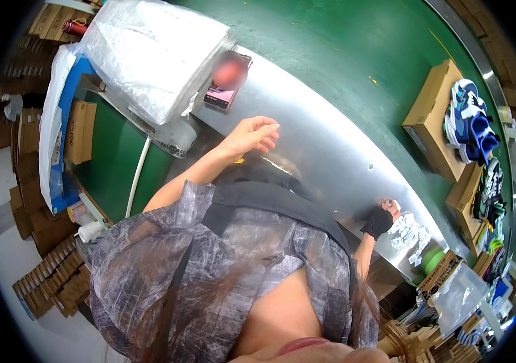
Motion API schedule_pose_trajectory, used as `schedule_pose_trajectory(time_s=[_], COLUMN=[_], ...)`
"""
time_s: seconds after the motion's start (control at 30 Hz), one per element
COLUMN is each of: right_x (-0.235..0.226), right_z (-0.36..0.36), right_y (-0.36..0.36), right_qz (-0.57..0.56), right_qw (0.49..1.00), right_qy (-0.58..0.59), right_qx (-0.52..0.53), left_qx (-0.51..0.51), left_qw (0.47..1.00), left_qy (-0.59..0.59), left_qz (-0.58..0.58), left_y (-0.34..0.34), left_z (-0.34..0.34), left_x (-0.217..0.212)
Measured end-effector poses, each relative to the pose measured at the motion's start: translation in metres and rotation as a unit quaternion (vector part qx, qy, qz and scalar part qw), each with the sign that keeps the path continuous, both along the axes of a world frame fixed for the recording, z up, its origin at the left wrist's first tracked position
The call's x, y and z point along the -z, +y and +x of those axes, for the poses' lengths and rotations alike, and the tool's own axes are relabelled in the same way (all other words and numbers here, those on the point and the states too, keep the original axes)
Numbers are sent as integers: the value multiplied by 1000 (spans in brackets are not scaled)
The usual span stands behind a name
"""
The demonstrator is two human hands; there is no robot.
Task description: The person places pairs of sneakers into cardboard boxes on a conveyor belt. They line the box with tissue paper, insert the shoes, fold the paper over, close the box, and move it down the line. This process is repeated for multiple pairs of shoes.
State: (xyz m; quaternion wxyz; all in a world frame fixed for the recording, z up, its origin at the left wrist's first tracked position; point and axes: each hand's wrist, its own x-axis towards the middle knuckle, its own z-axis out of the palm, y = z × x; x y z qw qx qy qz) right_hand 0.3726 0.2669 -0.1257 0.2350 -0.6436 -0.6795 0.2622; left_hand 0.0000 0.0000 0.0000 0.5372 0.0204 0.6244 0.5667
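Note:
My left hand (252, 136) hovers over the shiny metal table (324, 145), fingers loosely apart and holding nothing. A smartphone (224, 94) lies on the table just beyond it. My right hand (382, 218), in a black fingerless glove, rests at the table's near edge. It touches a scatter of small white paper slips (408, 233). The glove and the angle hide whether its fingers grip any of them. My grey patterned top fills the lower middle of the view.
A stack of clear plastic bags (149, 54) sits at the table's left end. Open cardboard boxes with blue-and-white sneakers (469, 121) and darker shoes (489, 193) ride the green conveyor belt (354, 42). A green tape roll (433, 260) and flat cartons (52, 284) lie around.

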Motion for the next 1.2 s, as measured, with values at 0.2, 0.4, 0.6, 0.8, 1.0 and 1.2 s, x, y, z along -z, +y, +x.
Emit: schedule_pose_trajectory(time_s=[0.2,0.4,0.6,0.8,1.0,1.2], right_x=[-33,-127,-139,-178,-228,-239], right_z=[-8,-137,-177,-155,-169,-168], right_y=[-10,-54,-63,87,227,247], right_qz=[14,-361,-464,346,95,15], right_qw=[964,796,750,905,916,934], right_qy=[242,482,460,18,-357,-322], right_qx=[108,-61,-107,-246,-156,-156], left_qx=[42,209,194,46,-48,-67], left_qw=[998,965,964,999,998,997], left_qy=[26,63,115,6,-34,-24], left_qz=[28,141,142,20,14,15], left_y=[36,110,128,105,84,83], left_z=[6,52,51,22,15,12], left_x=[-4,-23,-7,10,26,17])
